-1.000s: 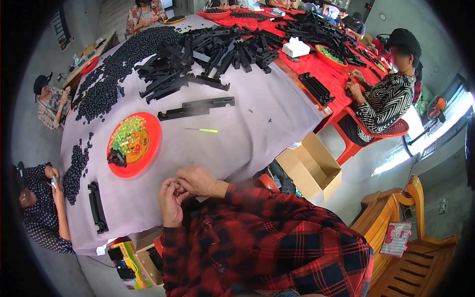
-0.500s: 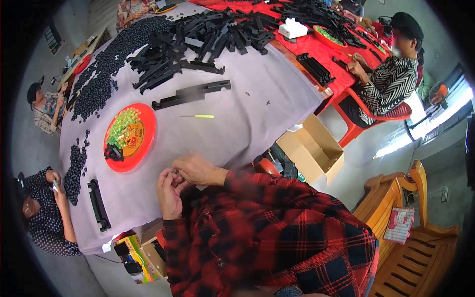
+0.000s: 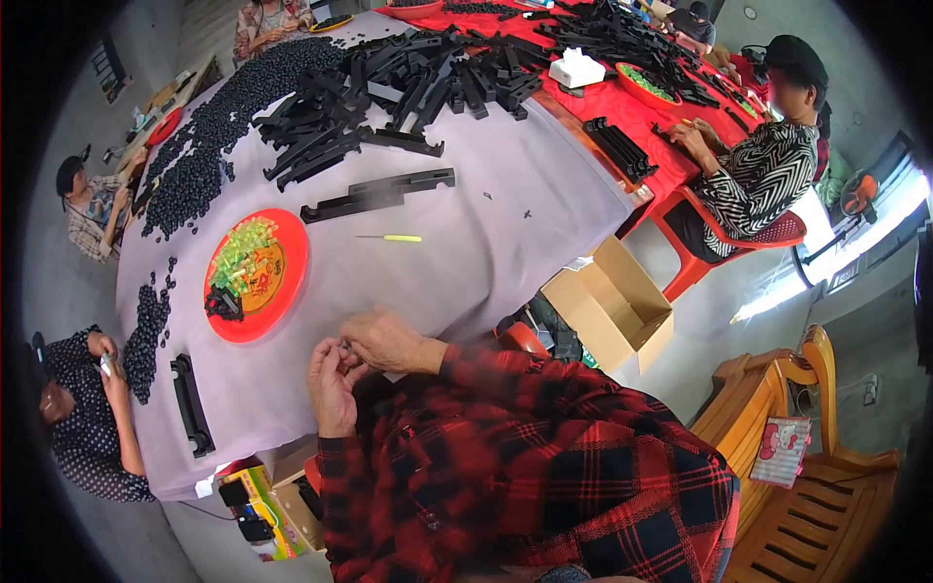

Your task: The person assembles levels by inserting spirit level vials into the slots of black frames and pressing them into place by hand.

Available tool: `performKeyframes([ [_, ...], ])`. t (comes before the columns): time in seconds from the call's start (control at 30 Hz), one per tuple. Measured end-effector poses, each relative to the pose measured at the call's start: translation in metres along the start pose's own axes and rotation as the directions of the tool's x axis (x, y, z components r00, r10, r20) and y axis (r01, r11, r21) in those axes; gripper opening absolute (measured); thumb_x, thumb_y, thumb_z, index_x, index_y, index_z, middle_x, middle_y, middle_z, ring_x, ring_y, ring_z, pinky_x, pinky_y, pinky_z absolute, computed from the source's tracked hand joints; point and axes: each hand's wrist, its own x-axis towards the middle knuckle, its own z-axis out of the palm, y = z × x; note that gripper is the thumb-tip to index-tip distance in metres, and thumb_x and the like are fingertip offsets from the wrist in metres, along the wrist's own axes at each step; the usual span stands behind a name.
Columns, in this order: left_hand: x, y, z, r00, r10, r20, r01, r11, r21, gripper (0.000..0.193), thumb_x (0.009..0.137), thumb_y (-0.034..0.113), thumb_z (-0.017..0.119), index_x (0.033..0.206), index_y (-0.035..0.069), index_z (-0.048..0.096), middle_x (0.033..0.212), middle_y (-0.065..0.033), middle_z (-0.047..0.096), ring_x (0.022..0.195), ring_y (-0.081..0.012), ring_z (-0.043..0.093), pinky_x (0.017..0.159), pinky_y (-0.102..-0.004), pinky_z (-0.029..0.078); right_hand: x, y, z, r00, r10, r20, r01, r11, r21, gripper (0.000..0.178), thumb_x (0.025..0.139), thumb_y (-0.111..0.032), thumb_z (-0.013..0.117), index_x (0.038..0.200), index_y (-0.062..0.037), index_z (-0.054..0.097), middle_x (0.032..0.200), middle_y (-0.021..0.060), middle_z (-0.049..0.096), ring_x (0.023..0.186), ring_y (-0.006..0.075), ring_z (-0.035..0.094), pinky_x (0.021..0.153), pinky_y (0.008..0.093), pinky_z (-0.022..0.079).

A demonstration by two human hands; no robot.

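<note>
My left hand (image 3: 334, 396) and my right hand (image 3: 394, 342) meet at the near edge of the cloth-covered table. Fingers and thumbs of both are pinched together around something tiny, mostly hidden by the fingertips. Just beyond them lies a red plate (image 3: 293, 295) with pale green small pieces (image 3: 243, 255) and a few black parts (image 3: 224, 305) on it. A thin tool with a yellow-green handle (image 3: 402, 238) rests flat on the cloth, farther off. Behind that tool, two long black plastic bars (image 3: 379, 194) lie side by side, partly overlapping.
Black bars (image 3: 408, 78) are heaped at the back, beside a spread of small black pieces (image 3: 194, 175). Another bar (image 3: 191, 403) lies at left. An open cardboard box (image 3: 612, 301) and a wooden bench (image 3: 807, 466) stand right. Other people sit around the tables.
The view has shifted very slightly. My hands stay together at the same spot, with only small finger movements.
</note>
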Motion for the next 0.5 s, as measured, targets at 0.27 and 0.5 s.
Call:
performKeyframes([
  [0.27, -0.0021, 0.0013, 0.0049, 1.0, -0.007, -0.007, 0.007, 1.0, 0.009, 0.014, 0.104, 0.017, 0.059, 0.116, 0.009, 0.061, 0.089, 0.0001, 0.062, 0.082, -0.0107, 0.065, 0.07, -0.0304, 0.062, 0.0005, 0.001, -0.0006, 1.0, 0.002, 0.015, -0.002, 1.0, -0.012, 0.008, 0.091, -0.014, 0.061, 0.098, -0.0088, 0.062, 0.087, 0.0099, 0.064, 0.085, 0.0323, 0.065, 0.079, 0.0453, 0.047],
  [0.5, -0.0015, 0.0003, 0.0021, 1.0, 0.004, 0.012, -0.004, 1.0, 0.012, 0.014, 0.104, 0.018, 0.059, 0.116, 0.009, 0.061, 0.091, 0.0011, 0.062, 0.082, -0.01, 0.065, 0.07, -0.0296, 0.062, -0.0003, 0.0008, 0.002, 1.0, 0.006, -0.004, -0.006, 1.0, 0.004, 0.009, 0.092, -0.015, 0.062, 0.098, -0.0087, 0.062, 0.088, 0.0095, 0.064, 0.086, 0.032, 0.065, 0.081, 0.0446, 0.048],
])
